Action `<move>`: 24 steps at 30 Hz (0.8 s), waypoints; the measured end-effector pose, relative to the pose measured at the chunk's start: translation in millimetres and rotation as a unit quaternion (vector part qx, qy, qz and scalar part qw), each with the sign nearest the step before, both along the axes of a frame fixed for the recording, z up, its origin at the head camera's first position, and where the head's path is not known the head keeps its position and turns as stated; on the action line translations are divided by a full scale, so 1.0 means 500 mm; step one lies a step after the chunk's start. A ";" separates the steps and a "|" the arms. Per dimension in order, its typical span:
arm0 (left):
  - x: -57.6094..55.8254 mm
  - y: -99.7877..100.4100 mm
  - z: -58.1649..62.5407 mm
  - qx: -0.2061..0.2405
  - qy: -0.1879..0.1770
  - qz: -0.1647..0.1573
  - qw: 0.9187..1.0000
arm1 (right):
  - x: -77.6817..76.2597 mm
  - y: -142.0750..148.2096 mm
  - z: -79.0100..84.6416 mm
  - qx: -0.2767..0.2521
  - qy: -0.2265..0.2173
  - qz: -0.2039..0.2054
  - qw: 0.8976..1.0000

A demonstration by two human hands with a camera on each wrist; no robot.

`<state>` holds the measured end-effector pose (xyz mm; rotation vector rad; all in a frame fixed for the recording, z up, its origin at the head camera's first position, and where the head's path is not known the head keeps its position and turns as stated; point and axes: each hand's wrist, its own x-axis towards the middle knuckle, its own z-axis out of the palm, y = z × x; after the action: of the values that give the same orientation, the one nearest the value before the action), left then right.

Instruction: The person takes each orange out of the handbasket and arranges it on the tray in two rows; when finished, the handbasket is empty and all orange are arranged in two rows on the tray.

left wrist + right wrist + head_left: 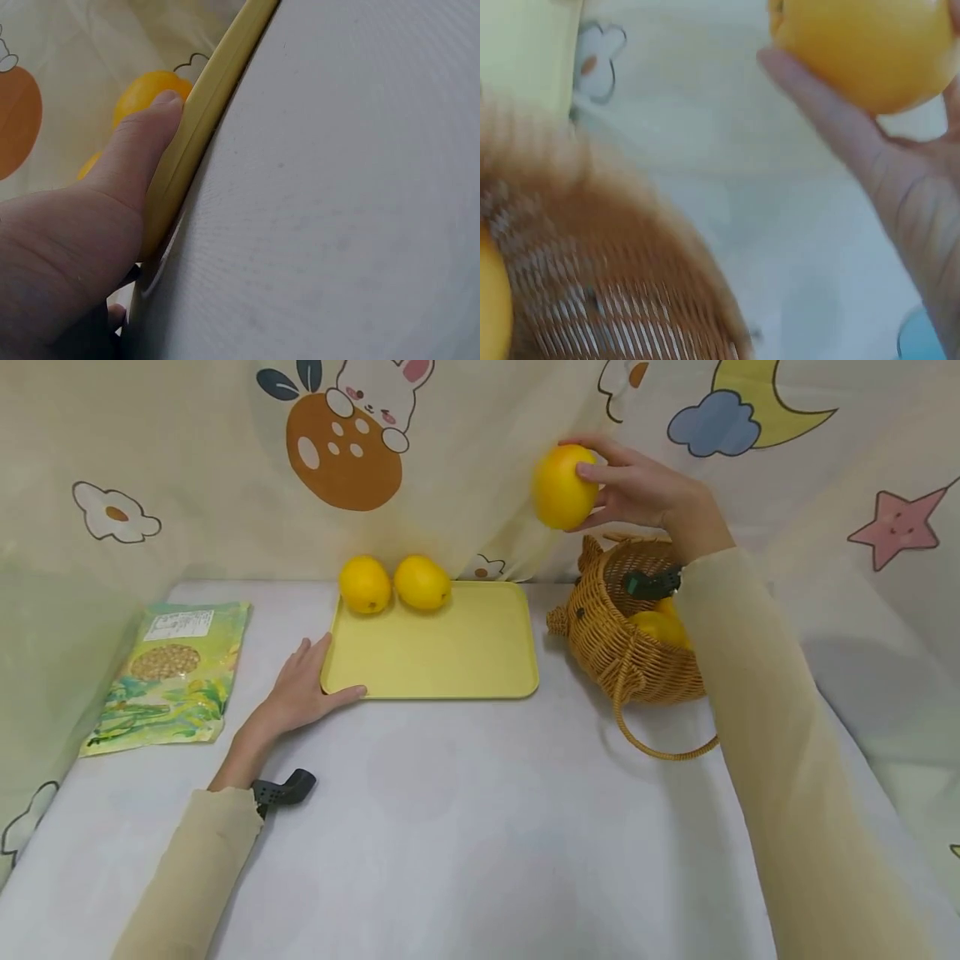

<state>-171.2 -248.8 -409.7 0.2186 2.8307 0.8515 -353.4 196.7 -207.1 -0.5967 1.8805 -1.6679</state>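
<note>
My right hand (pixel 630 485) holds a yellow lemon (pixel 558 493) up in the air, left of and above the wicker basket (pixel 637 668). The right wrist view shows that lemon (pixel 870 52) between thumb and fingers, with a nub at one end. My left hand (pixel 300 689) rests at the near left corner of a pale yellow tray (pixel 442 652), fingers along its left side and thumb on the front rim. On the tray's back left, two lemons (pixel 365 585) sit side by side. More yellow fruit (pixel 660 625) lies inside the basket, partly hidden by my right sleeve.
A green and yellow packet (pixel 168 677) with a clear window lies left of the tray. The basket's handle (pixel 656 752) hangs down onto the white table (pixel 480 827). Behind the table stands a cream curtain (pixel 465 468) printed with cartoon figures.
</note>
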 end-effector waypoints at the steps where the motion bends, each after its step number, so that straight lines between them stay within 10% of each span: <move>1: -0.001 0.000 0.002 0.000 0.003 0.000 1.000 | -0.002 -0.014 0.000 0.017 0.000 -0.007 1.000; 10: 0.002 0.002 0.008 0.001 -0.003 0.000 1.000 | 0.001 -0.116 -0.034 0.242 -0.058 0.001 0.969; 24: 0.002 0.002 -0.002 -0.001 -0.002 0.005 1.000 | 0.041 -0.233 -0.101 0.339 -0.072 -0.043 0.937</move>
<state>-170.2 -247.7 -410.6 0.2013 2.8312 0.8509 -332.8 80.4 -257.5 -0.1032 2.2086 -0.9594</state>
